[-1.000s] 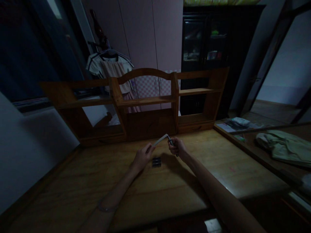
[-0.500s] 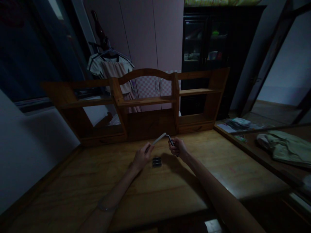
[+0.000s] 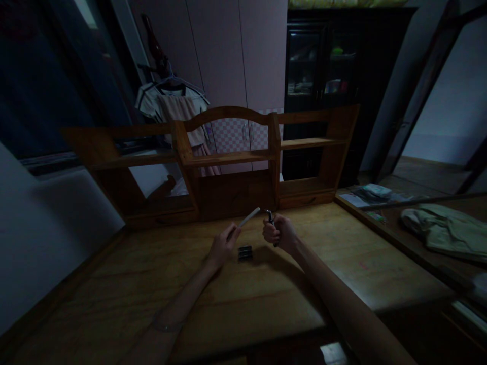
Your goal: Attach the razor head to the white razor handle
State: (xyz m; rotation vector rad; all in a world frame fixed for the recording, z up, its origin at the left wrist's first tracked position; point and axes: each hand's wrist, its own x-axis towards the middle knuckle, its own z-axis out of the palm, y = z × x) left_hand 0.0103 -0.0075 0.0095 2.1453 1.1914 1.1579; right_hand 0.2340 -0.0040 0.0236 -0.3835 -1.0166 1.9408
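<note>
My left hand (image 3: 223, 245) is closed around a slim, pale, stick-like object (image 3: 250, 217), which slants up to the right with its rounded end free. My right hand (image 3: 280, 233) is wrapped around a dark-handled tool (image 3: 271, 218) with a thin, shiny bent tip at its top. That tip points left toward the end of the pale stick, with a small gap between them. Both things are held above the wooden desk (image 3: 213, 309). Below and between my hands lies a small black block with lighter stripes (image 3: 245, 253); its kind is too dark to make out.
A wooden shelf unit (image 3: 228, 159) stands along the back of the desk. To the right, a pale green cloth (image 3: 445, 230) and plastic-wrapped items (image 3: 375, 192) lie on a lower surface. Clothes on a hanger (image 3: 173, 104) are behind the shelf. The room is dim.
My right hand has turned the tool more upright, drawing its bent tip slightly right, away from the pale stick's end. My left hand has stayed nearly still.
</note>
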